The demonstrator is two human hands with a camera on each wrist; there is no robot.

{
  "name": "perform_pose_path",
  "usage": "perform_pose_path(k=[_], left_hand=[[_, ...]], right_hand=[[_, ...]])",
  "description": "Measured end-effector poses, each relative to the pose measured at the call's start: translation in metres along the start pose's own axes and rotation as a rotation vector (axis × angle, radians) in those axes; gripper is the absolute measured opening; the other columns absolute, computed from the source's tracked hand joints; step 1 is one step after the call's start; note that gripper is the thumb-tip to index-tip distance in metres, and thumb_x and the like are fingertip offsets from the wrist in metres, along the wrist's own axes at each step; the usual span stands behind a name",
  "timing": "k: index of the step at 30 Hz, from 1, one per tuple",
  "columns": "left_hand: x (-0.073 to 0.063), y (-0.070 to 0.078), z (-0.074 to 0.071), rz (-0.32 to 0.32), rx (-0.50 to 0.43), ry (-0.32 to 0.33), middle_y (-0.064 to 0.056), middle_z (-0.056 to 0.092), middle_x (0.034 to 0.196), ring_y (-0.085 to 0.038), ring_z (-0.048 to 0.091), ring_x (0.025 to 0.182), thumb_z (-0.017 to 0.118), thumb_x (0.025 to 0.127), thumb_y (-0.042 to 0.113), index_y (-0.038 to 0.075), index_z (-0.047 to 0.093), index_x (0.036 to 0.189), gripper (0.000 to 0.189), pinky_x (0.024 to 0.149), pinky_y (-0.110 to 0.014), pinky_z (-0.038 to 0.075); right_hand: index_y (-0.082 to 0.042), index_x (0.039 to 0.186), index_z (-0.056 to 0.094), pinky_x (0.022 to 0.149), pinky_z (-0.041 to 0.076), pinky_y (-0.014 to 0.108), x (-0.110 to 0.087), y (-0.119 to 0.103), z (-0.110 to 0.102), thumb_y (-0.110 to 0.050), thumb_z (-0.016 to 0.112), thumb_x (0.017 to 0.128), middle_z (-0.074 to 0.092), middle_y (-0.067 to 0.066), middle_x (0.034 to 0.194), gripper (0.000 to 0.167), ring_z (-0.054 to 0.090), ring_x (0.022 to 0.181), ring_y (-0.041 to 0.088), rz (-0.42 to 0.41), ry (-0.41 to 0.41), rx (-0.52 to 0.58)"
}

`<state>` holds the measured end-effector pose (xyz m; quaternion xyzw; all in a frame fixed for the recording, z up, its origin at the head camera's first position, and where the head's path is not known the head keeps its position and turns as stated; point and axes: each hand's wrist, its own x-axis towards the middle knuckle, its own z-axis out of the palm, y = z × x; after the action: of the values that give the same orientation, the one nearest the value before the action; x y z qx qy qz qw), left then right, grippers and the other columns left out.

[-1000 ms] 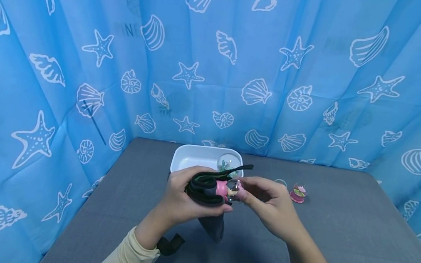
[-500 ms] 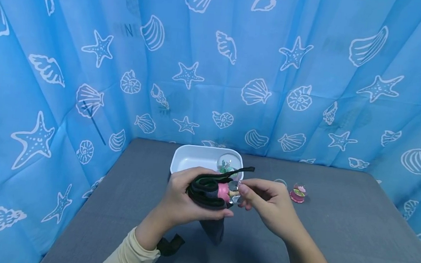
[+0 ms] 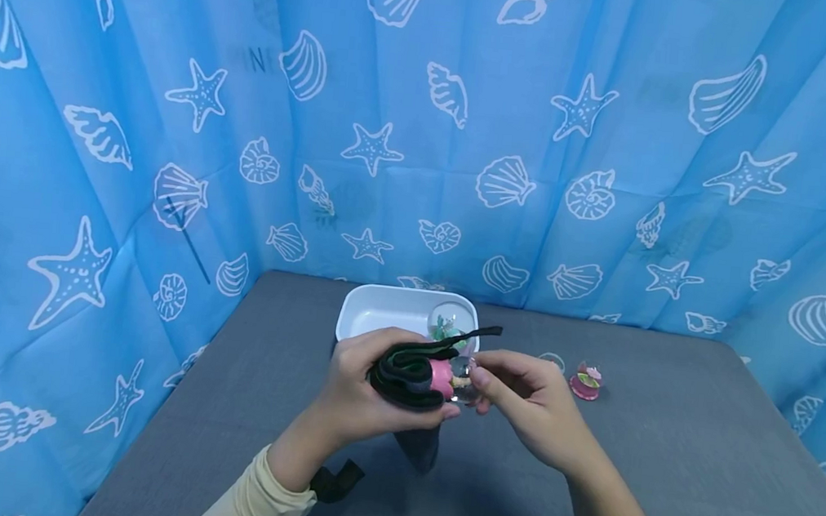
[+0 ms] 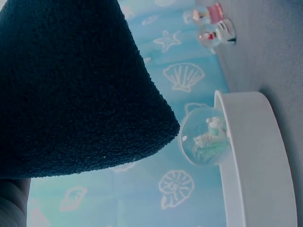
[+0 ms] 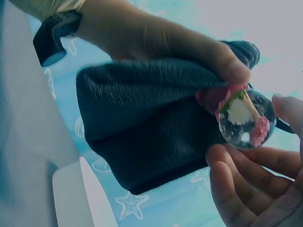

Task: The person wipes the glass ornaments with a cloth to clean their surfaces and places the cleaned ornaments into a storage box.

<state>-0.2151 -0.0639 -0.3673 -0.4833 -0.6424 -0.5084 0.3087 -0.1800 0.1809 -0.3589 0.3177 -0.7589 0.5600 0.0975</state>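
My left hand (image 3: 361, 385) grips a folded dark towel (image 3: 406, 372), wrapped round the pink base of a small snow globe (image 3: 463, 380). The globe's clear dome points right, out of the towel. In the right wrist view, pink, white and green shapes show inside the dome (image 5: 246, 118). My right hand (image 3: 536, 408) holds the dome lightly between thumb and fingers. One corner of the towel hangs below my left hand, and a thin dark strip sticks out to the right. Dark towel (image 4: 80, 90) fills much of the left wrist view.
Behind the hands stands a white tray (image 3: 379, 308) with a larger green-figured snow globe (image 3: 448, 320) at its right end. To the right, another pink-based snow globe (image 3: 585, 381) stands on the grey table (image 3: 662, 444), a white-based globe (image 4: 222, 32) beside it. A blue shell-print curtain (image 3: 406, 167) hangs behind.
The snow globe has turned slightly, and more of its dome shows. My right thumb and fingers have shifted a little on it. The left hand and towel have barely moved.
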Motion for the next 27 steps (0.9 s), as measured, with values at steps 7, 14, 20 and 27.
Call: perform_pose_path(k=[7,14,20,27], left_hand=[[0.0022,0.0027,-0.0001,0.024,0.007,0.006,-0.014,0.079,0.106,-0.023,0.079,0.097,0.101,0.069,0.018,0.001,0.070,0.120,0.062,0.091,-0.032,0.065],[0.0046,0.0033,-0.0016,0.058,-0.001,0.032,-0.016,0.079,0.104,-0.024,0.079,0.094,0.099,0.072,0.018,-0.002,0.070,0.119,0.058,0.089,-0.032,0.066],[0.0044,0.0041,-0.0023,0.049,-0.006,0.028,-0.016,0.079,0.106,-0.025,0.079,0.097,0.100,0.071,0.014,-0.002,0.069,0.120,0.060,0.091,-0.032,0.065],[0.0035,0.0039,-0.0025,0.047,-0.014,0.022,-0.016,0.078,0.107,-0.025,0.079,0.098,0.099,0.071,0.014,-0.002,0.069,0.121,0.061,0.091,-0.032,0.065]], right_hand=[[-0.002,0.128,0.072,0.072,0.066,0.031,-0.0005,-0.0024,-0.0043,0.006,0.059,0.103,0.076,0.004,0.110,0.028,0.074,0.080,0.015,-0.027,0.008,-0.016],[0.001,0.133,0.068,0.088,0.066,0.030,-0.0018,-0.0010,-0.0068,0.017,0.075,0.086,0.073,0.012,0.126,0.050,0.073,0.110,0.013,-0.116,0.026,-0.011],[-0.002,0.137,0.067,0.097,0.063,0.030,-0.0026,-0.0016,-0.0036,0.017,0.085,0.077,0.068,0.014,0.138,0.065,0.067,0.126,0.017,-0.154,0.006,-0.013],[0.001,0.130,0.071,0.095,0.064,0.029,-0.0020,-0.0034,-0.0008,0.018,0.086,0.076,0.070,0.014,0.134,0.058,0.068,0.124,0.014,-0.172,0.017,-0.023]])
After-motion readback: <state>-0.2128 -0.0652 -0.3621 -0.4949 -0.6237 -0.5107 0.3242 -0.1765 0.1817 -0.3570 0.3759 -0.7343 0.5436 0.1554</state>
